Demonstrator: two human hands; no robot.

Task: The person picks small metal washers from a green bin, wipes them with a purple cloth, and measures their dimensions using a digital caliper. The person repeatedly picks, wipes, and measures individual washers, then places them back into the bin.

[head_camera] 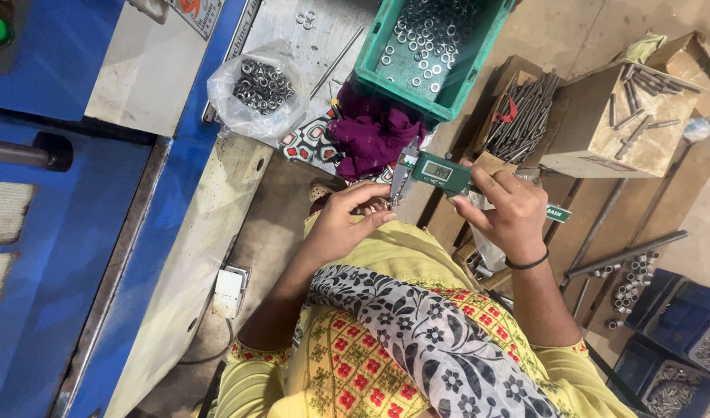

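Measuring under way, not yet finished; right hand [510, 213] wrapped around a green digital caliper [436, 172], fingers closed on its body, thumb near the display; left hand [346, 220] pinching a small metal piece, hardly visible, at the caliper's jaws, fingertips closed on it; reading showing on the screen. Green crate [386, 73] of washers beyond, bag of nuts [260, 87] to one side, box of bolts [603, 131] nearby; plenty apparently left unmeasured.
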